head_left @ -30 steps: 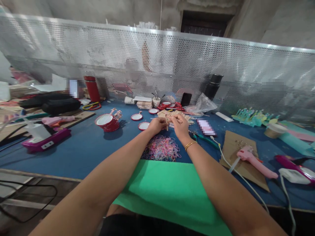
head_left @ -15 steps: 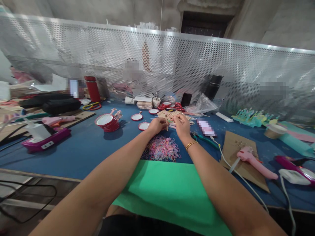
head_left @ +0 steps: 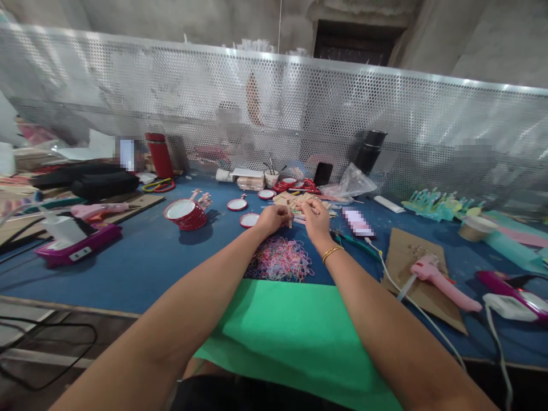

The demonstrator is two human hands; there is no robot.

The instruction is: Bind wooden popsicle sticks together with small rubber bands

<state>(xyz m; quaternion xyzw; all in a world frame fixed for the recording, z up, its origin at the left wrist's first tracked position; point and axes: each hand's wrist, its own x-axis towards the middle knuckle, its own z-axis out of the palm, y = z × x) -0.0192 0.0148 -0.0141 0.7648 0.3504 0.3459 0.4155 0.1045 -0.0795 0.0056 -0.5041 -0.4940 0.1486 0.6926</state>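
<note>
My left hand (head_left: pixel 272 220) is closed on a small flat wooden stick (head_left: pixel 289 216), held upright between thumb and fingers. Close to its right, my right hand (head_left: pixel 317 221) makes a pinch; whatever sits between its fingertips is too small to make out. Below both hands lies a loose heap of colourful rubber bands (head_left: pixel 283 260) on the blue table (head_left: pixel 141 251). Just behind my fingers more wooden sticks (head_left: pixel 280 198) are spread, partly hidden by the hands. A green sheet (head_left: pixel 291 319) covers the table edge and my lap beneath my forearms.
At left are stacked red-rimmed white discs (head_left: pixel 180 209), a red flask (head_left: pixel 159 156) and a purple power strip (head_left: pixel 79 245). To the right are green-handled pliers (head_left: pixel 357 245), a phone (head_left: pixel 358 221) with a cable, and a pink glue gun (head_left: pixel 445 282) on cardboard (head_left: pixel 402 251).
Both hands keep nearly the same place and grip. The whole view has shifted very slightly; nothing else has visibly moved.
</note>
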